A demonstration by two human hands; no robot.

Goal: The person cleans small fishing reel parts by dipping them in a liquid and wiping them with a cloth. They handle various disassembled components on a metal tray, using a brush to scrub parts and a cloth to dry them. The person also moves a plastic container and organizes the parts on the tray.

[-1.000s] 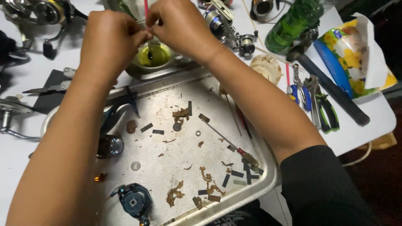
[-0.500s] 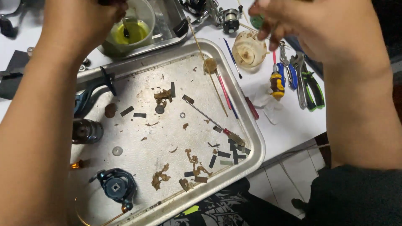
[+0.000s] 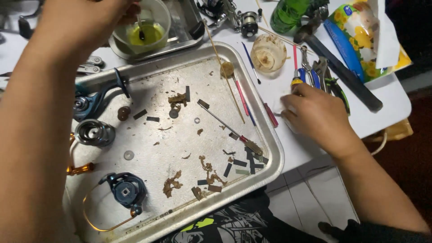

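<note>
While your left hand [image 3: 85, 20] hovers at the top, its fingers pinch a thin dark stick [image 3: 141, 31] whose tip dips into the yellow-green liquid of the small clear plastic cup [image 3: 143, 27] just below your grip. Your right hand [image 3: 317, 117] lies palm-down on the white tabletop [image 3: 387, 101], fingers curled loosely with nothing seen in them, the blue-handled pliers [image 3: 308, 74] just above your knuckles. Left of that hand sits the battered silver metal tray [image 3: 270, 148], strewn with reel parts and brown grime.

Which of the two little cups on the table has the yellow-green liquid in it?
The clear cup under the left hand; the other cup holds only brown residue.
</note>
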